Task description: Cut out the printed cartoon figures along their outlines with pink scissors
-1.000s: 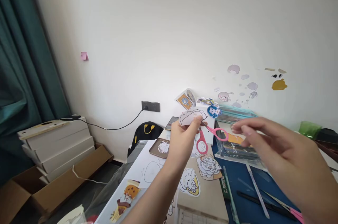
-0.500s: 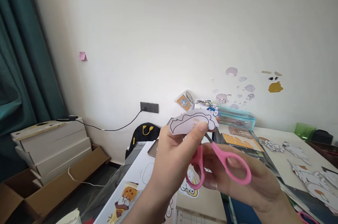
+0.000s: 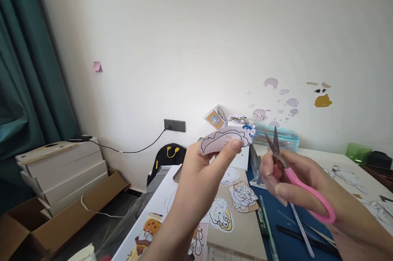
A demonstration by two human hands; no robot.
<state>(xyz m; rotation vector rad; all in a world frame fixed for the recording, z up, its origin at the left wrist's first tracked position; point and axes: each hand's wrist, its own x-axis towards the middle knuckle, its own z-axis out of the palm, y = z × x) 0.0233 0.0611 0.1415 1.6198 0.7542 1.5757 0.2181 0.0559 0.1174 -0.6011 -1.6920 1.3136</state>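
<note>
My left hand is raised above the desk and pinches a pale paper cutout with a dark drawn outline between thumb and fingers. To its right, my right hand grips pink-handled scissors, their metal blades slightly parted and pointing up, a short gap away from the cutout. Below the hands lie several cartoon cutouts on a brown board.
A blue cutting mat carries pens and a ruler. A teal transparent case and stickers on the wall sit at the back. White sheets with drawings cover the desk at right. Boxes and a black bag stand on the floor at left.
The scissors went from my left hand's side into my right hand, which drew away to the right and turned the blades upward. My left hand kept the cutout raised.
</note>
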